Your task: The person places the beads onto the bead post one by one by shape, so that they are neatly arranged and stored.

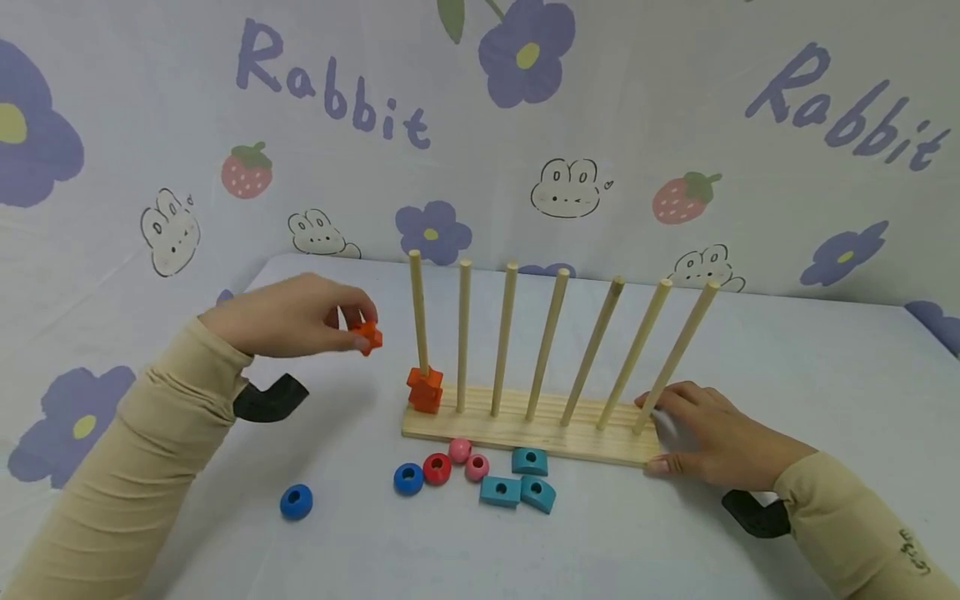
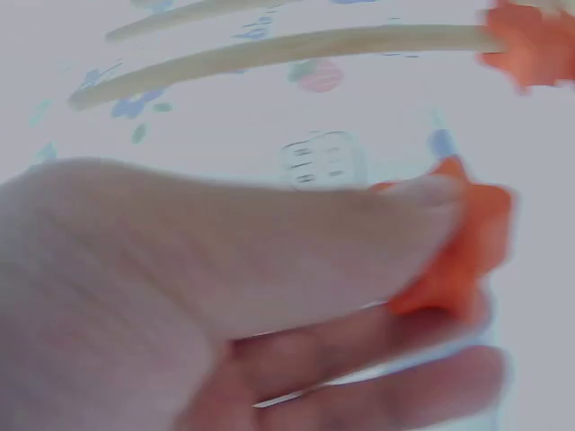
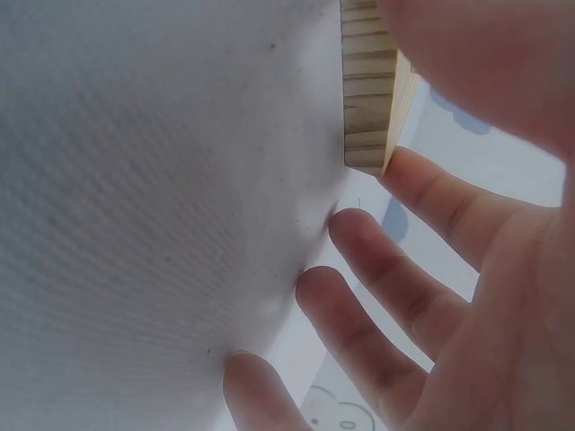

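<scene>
My left hand (image 1: 303,317) pinches an orange star-shaped bead (image 1: 368,337) between thumb and fingers, held in the air left of the pegs. The bead's star points (image 2: 485,229) show past the thumb in the left wrist view. A wooden peg board (image 1: 480,427) carries several upright pegs in a row. More orange star beads (image 1: 425,390) sit at the foot of the leftmost peg. At the board's right end, my right hand (image 1: 720,437) grips it, thumb at the front edge and index finger at the back. In the right wrist view the other fingers (image 3: 346,305) spread beside the board's end (image 3: 368,99).
In front of the board lie a blue bead (image 1: 408,478), a red bead (image 1: 437,468), two pink beads (image 1: 477,467) and three teal blocks with holes (image 1: 500,491). Another blue bead (image 1: 296,502) lies apart at the left. A patterned cloth (image 1: 480,125) hangs behind the table.
</scene>
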`<state>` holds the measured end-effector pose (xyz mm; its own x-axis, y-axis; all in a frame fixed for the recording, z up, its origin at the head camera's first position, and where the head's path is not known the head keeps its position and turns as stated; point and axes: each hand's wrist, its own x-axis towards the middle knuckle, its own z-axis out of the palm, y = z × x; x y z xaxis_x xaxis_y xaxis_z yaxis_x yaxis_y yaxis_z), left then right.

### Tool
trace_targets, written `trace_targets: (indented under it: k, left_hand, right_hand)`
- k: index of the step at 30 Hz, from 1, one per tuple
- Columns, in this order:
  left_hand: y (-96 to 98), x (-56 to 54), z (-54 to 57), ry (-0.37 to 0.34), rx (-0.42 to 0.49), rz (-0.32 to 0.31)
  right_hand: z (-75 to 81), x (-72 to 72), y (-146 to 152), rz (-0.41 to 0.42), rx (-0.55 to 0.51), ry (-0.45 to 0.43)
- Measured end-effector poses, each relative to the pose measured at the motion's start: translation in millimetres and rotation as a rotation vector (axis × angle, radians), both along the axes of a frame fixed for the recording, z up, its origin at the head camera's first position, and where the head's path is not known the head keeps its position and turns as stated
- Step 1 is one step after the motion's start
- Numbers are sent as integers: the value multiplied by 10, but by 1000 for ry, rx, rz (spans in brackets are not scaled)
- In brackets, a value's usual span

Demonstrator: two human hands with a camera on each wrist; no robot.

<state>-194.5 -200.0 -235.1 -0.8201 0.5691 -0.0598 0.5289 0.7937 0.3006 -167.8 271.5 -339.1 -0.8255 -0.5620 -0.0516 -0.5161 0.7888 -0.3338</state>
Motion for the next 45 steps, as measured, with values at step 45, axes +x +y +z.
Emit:
trace_targets:
  k: [45]
  left_hand:
    - [485,144,495,353,517,-111]
  right_hand:
    - [6,-9,-4,3,-11,-8]
